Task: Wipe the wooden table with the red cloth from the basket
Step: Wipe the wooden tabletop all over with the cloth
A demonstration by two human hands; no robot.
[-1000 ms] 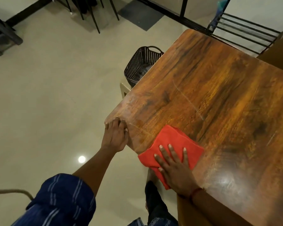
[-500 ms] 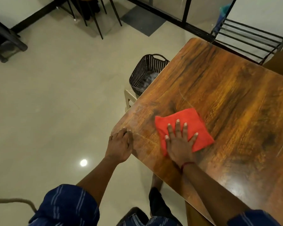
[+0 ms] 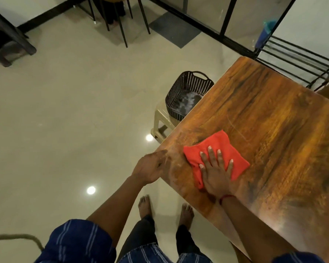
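Cloth: red cloth [image 3: 217,141] lies flat on the wooden table [image 3: 273,130], near its left edge and close to the near corner; one corner of the fabric points toward the basket, and a fold sticks out beside the thumb.
Right: right hand [image 3: 216,175] lies palm down on the nearer half of the red cloth, fingers straight and spread, pressing the fabric to the tabletop without curling round it; a red thread [image 3: 226,197] circles the wrist.
Left: left hand [image 3: 150,168] sits at the table's near-left corner, motion-blurred, fingers loosely extended and holding nothing; whether it touches the edge cannot be told.
Table: glossy, dark-streaked wood grain with a pale scratch line beyond the cloth and a glare patch toward the near right.
Basket: dark perforated plastic basket [image 3: 190,80] with a loop handle stands on a beige plastic stool [image 3: 160,118], just beside the table's left edge; something pale shows inside, too unclear to name.
Person: blue striped sleeves, dark trousers, bare feet [image 3: 144,205] on the tiled floor [image 3: 65,111] below the table corner.
Room: black metal rack [image 3: 296,59] past the table's far end, a blue bottle [image 3: 264,33] by it, a grey mat [image 3: 174,29], and dark chair legs [image 3: 122,21] at the top.
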